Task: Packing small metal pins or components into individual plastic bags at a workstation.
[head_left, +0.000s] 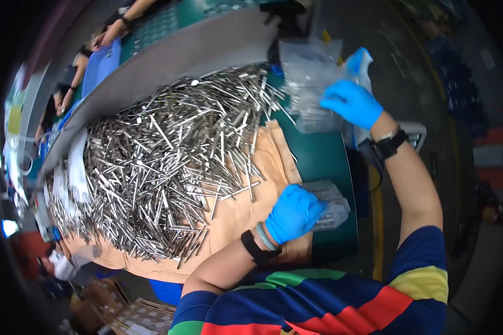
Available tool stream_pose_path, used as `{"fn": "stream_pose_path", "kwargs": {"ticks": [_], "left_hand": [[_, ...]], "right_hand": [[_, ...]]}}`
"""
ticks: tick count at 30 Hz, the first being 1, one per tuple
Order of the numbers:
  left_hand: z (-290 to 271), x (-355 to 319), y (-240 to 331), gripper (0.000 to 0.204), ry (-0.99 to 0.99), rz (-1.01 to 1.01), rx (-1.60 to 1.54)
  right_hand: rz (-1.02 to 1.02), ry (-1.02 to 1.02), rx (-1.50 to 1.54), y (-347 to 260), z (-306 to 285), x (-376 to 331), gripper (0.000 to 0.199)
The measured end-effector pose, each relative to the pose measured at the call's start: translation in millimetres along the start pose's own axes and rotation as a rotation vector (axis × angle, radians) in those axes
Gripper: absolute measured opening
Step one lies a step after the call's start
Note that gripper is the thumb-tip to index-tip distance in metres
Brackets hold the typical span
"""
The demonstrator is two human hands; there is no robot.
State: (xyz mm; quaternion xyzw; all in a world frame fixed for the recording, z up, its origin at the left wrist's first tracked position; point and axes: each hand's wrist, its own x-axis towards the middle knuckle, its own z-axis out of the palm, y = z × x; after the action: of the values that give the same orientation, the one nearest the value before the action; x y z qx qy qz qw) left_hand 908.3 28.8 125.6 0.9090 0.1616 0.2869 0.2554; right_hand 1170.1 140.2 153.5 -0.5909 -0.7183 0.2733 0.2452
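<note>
My left hand (294, 214), in a blue glove, is closed on the gathered end of a clear plastic bag (335, 205) at the table's near right corner. Metal pieces show faintly inside that bag. My right hand (353, 104), gloved in the same blue, reaches over clear plastic bags (310, 72) on the far right of the table. Its fingers are bent together at the bags' edge; what lies between them is hidden. Left of both hands spreads a large heap of thin shiny metal strips (167, 156), partly on brown paper (257, 209).
Green table surface (327, 153) shows between the hands. A grey raised board (195, 42) borders the heap's far side. A blue and white packet (359, 62) is beyond my right hand. Beyond the board, other people's hands (110, 34) work near a blue bin (99, 67).
</note>
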Motion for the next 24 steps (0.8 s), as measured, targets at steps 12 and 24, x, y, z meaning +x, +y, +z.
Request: {"fn": "stream_pose_path", "kwargs": {"ticks": [12,24], "left_hand": [[-25,1,16,0.033,0.256,-0.281,-0.324],[-30,-34,15,0.018,0.024,-0.552,-0.478]], "right_hand": [[0.247,-0.099,0.504,-100,20,-182,0.056],[0.145,0.439,0.205,-87,110,-207,0.013]]}}
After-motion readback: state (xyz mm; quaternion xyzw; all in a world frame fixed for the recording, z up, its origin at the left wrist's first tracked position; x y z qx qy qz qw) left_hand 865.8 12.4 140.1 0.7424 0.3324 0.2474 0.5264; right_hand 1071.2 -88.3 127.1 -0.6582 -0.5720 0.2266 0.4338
